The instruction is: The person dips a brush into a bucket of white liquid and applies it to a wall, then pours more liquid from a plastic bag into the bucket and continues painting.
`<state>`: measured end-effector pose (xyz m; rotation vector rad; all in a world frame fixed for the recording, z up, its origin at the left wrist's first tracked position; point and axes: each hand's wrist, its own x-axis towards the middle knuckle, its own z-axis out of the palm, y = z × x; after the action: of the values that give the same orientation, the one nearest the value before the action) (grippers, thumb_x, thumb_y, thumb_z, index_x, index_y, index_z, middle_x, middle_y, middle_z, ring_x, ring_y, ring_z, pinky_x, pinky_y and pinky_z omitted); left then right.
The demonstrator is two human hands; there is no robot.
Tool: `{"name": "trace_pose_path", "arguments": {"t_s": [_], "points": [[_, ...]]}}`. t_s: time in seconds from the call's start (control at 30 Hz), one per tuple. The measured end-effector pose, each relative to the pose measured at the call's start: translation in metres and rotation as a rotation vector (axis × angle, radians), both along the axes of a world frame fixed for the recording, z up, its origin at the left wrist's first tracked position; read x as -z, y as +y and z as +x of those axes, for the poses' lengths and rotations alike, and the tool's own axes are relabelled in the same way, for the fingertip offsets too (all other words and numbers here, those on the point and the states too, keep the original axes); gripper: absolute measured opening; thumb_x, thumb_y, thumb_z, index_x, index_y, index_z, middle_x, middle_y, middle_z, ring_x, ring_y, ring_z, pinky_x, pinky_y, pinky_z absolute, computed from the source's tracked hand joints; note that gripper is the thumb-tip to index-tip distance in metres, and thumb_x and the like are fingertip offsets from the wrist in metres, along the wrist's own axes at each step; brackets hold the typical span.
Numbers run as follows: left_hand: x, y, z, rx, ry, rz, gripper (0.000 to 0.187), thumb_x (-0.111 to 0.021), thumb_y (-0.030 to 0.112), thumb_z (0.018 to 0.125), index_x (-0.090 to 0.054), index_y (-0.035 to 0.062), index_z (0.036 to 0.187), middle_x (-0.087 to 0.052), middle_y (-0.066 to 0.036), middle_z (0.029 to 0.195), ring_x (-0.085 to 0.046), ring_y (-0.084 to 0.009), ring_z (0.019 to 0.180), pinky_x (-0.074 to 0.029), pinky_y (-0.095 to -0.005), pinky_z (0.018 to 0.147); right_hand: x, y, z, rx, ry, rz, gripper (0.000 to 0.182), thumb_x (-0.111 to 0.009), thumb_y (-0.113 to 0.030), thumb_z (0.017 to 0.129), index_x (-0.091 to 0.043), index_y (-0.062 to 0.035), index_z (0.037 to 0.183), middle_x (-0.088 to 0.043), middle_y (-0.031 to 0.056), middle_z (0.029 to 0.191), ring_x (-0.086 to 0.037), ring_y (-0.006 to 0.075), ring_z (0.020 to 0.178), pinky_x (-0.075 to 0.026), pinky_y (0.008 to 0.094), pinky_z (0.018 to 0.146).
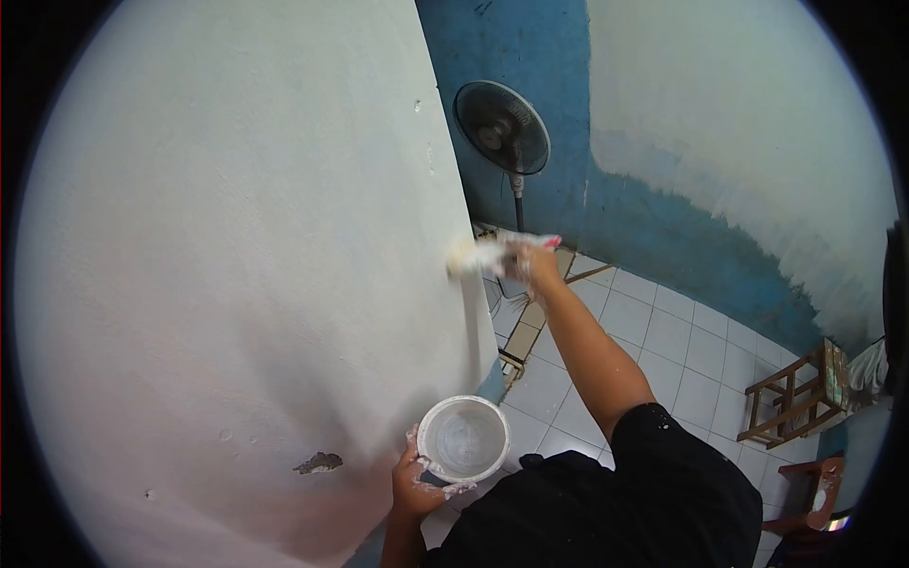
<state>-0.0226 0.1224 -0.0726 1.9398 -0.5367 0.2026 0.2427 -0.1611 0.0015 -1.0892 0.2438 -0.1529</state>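
In the head view, my right hand [535, 267] is closed around the handle of a paintbrush [481, 254], blurred by motion. The pale bristles meet the white-painted wall [275, 218] near its right edge. Low in the middle, my left hand [415, 481] grips a round white plastic tub [504, 421] from its left and lower side. Thin whitish paint smears coat the inside of the tub, and white paint marks both hands.
A standing fan [502, 128] is beyond the wall's edge, before a blue wall [530, 38] partly painted white. A wooden stool [795, 393] and a reddish-brown chair [822, 492] stand at right on the tiled floor [653, 331]. Chipped plaster [319, 463] marks the near wall.
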Motion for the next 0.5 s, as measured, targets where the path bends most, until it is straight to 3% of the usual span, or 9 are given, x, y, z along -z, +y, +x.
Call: {"name": "trace_pose_path", "arguments": {"t_s": [0.1,0.17,0.2,0.23,0.33,0.4,0.5], "points": [[-0.003,-0.001,0.002,-0.017,-0.027,-0.03,0.068,-0.089,0.022,0.044,-0.06,-0.0116,0.096,-0.051,-0.03,0.118,-0.053,-0.0349,0.111,-0.039,-0.0406,0.099,0.017,-0.001,0.005,-0.171,-0.014,-0.348,0.017,-0.065,-0.008,0.077,-0.06,0.0001,0.09,-0.063,0.0116,0.083,-0.065,0.0219,0.071,-0.055,0.0316,0.053],[-0.003,-0.001,0.004,-0.012,-0.059,0.025,0.074,-0.089,0.021,0.048,-0.056,-0.0082,0.108,-0.056,-0.02,0.115,-0.055,-0.0276,0.108,-0.038,-0.0379,0.099,-0.056,0.006,0.022,-0.079,-0.263,-0.356,0.017,-0.067,-0.008,0.075,-0.058,-0.0001,0.088,-0.063,0.0111,0.08,-0.064,0.0219,0.067,-0.054,0.0338,0.051],[-0.001,-0.001,0.003,-0.028,-0.059,0.027,0.075,-0.089,0.021,0.048,-0.056,-0.0073,0.11,-0.057,-0.018,0.114,-0.055,-0.026,0.108,-0.037,-0.0374,0.1,-0.085,0.007,0.049,0.127,-0.402,-0.47,0.015,-0.065,-0.007,0.077,-0.059,0.0,0.089,-0.062,0.0111,0.077,-0.063,0.0221,0.064,-0.055,0.0353,0.051],[0.001,-0.001,0.003,-0.044,-0.059,0.029,0.076,-0.089,0.021,0.049,-0.056,-0.0063,0.112,-0.058,-0.016,0.113,-0.055,-0.0244,0.107,-0.037,-0.037,0.1,-0.172,0.022,-0.006,0.049,-0.394,-0.274,0.015,-0.063,-0.005,0.079,-0.06,-0.0002,0.092,-0.063,0.0117,0.079,-0.064,0.023,0.065,-0.056,0.0349,0.054],[0.009,-0.002,0.001,-0.097,-0.043,-0.002,0.071,-0.089,0.022,0.048,-0.06,-0.005,0.107,-0.059,-0.016,0.113,-0.055,-0.0261,0.108,-0.034,-0.0385,0.102,-0.254,0.01,-0.006,-0.01,-0.676,0.097,0.023,-0.061,-0.01,0.083,-0.057,0.0071,0.098,-0.062,0.0174,0.091,-0.065,0.0258,0.073,-0.058,0.0339,0.064],[0.011,-0.002,0.0,-0.109,-0.062,0.007,0.066,-0.089,0.023,0.047,-0.064,-0.003,0.102,-0.059,-0.017,0.113,-0.055,-0.0275,0.108,-0.032,-0.0396,0.103,-0.237,0.008,0.012,-0.026,-0.704,0.175,0.027,-0.062,-0.013,0.084,-0.057,0.0061,0.102,-0.061,0.0173,0.097,-0.064,0.0263,0.081,-0.058,0.034,0.068],[0.004,-0.006,-0.004,-0.153,-0.053,-0.005,0.057,-0.088,0.025,0.047,-0.068,0.0,0.094,-0.06,-0.018,0.111,-0.055,-0.0296,0.109,-0.031,-0.0411,0.104,-0.141,0.009,0.018,0.048,-0.507,0.177,0.028,-0.063,-0.018,0.085,-0.058,0.0,0.105,-0.061,0.0115,0.1,-0.063,0.0235,0.086,-0.057,0.0314,0.07]]}}
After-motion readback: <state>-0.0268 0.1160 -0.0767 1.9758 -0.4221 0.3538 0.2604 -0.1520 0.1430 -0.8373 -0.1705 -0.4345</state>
